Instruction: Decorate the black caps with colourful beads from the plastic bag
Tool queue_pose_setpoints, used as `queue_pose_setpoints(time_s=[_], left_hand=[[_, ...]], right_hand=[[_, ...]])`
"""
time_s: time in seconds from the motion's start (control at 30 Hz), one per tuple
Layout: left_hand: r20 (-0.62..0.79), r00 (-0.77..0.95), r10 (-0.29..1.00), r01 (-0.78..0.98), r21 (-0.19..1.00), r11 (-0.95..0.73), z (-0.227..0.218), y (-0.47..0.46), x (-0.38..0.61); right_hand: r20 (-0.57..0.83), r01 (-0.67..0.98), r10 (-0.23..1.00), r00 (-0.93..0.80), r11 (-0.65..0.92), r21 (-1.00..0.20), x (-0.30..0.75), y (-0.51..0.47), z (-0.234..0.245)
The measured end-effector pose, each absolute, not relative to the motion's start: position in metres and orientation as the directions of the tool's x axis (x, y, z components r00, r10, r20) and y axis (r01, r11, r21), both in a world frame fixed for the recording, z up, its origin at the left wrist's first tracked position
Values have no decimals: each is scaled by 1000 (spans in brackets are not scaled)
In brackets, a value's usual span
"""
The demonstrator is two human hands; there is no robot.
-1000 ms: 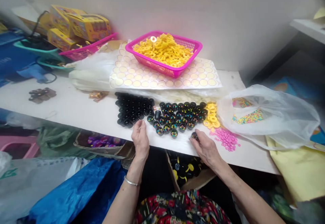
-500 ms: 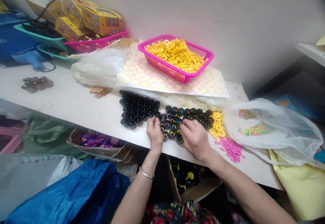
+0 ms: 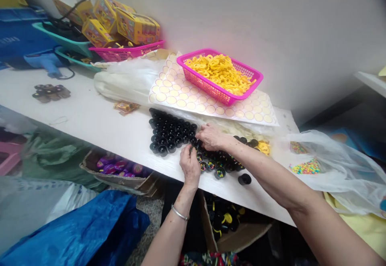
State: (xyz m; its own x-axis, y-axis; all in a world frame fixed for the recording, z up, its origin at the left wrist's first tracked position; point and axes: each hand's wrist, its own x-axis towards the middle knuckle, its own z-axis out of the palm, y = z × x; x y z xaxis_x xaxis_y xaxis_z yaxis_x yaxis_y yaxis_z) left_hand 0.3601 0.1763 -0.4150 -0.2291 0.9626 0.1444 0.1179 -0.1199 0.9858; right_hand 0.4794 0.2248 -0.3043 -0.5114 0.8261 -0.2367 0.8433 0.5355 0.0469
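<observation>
Small black cups [image 3: 171,131] stand packed in rows on the white table, their insides dark. Beside them, more cups with colourful beads [image 3: 211,165] inside are grouped to the right. My left hand [image 3: 189,167] is closed at the front of the rows, its fingertips around a small black cup [image 3: 193,149]. Reaching across the bead-filled cups, my right hand [image 3: 210,137] has its fingers bent together against the right edge of the dark rows; what they pinch is hidden. One black cup [image 3: 244,179] lies apart near the front edge, apparently tilted.
A pink basket [image 3: 208,85] of yellow rings stands on a sticker sheet [image 3: 171,99] behind the cups. To the right are loose yellow rings [image 3: 263,147] and a clear bag of colourful beads [image 3: 306,166]. Cardboard boxes [image 3: 241,238] sit below the table edge.
My right hand has moved left from the bead-filled cups to the dark rows, its forearm now covering the pink beads. A lone cup now lies near the front edge. The view has shifted slightly.
</observation>
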Motion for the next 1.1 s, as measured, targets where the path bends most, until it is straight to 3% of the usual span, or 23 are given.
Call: queue_pose_setpoints(time_s=[0.3, 0.63, 0.77, 0.93, 1.1], left_hand=[[161, -207, 965, 111, 984, -140, -417, 175, 359], [162, -202, 966, 89, 985, -146, -420, 177, 360], [145, -222, 964, 57, 989, -136, -419, 177, 360], [75, -285, 956, -23, 996, -85, -416, 182, 357], [141, -241, 960, 6, 990, -144, -416, 195, 357]], right_hand=[[-153, 883, 874, -461, 469, 20, 474, 222, -315], [-42, 890, 894, -447, 439, -122, 475, 215, -308], [102, 884, 883, -459, 465, -47, 482, 193, -288], [322, 927, 873, -365, 373, 37, 514, 110, -260], [312, 964, 913, -261, 229, 136, 540, 21, -278]])
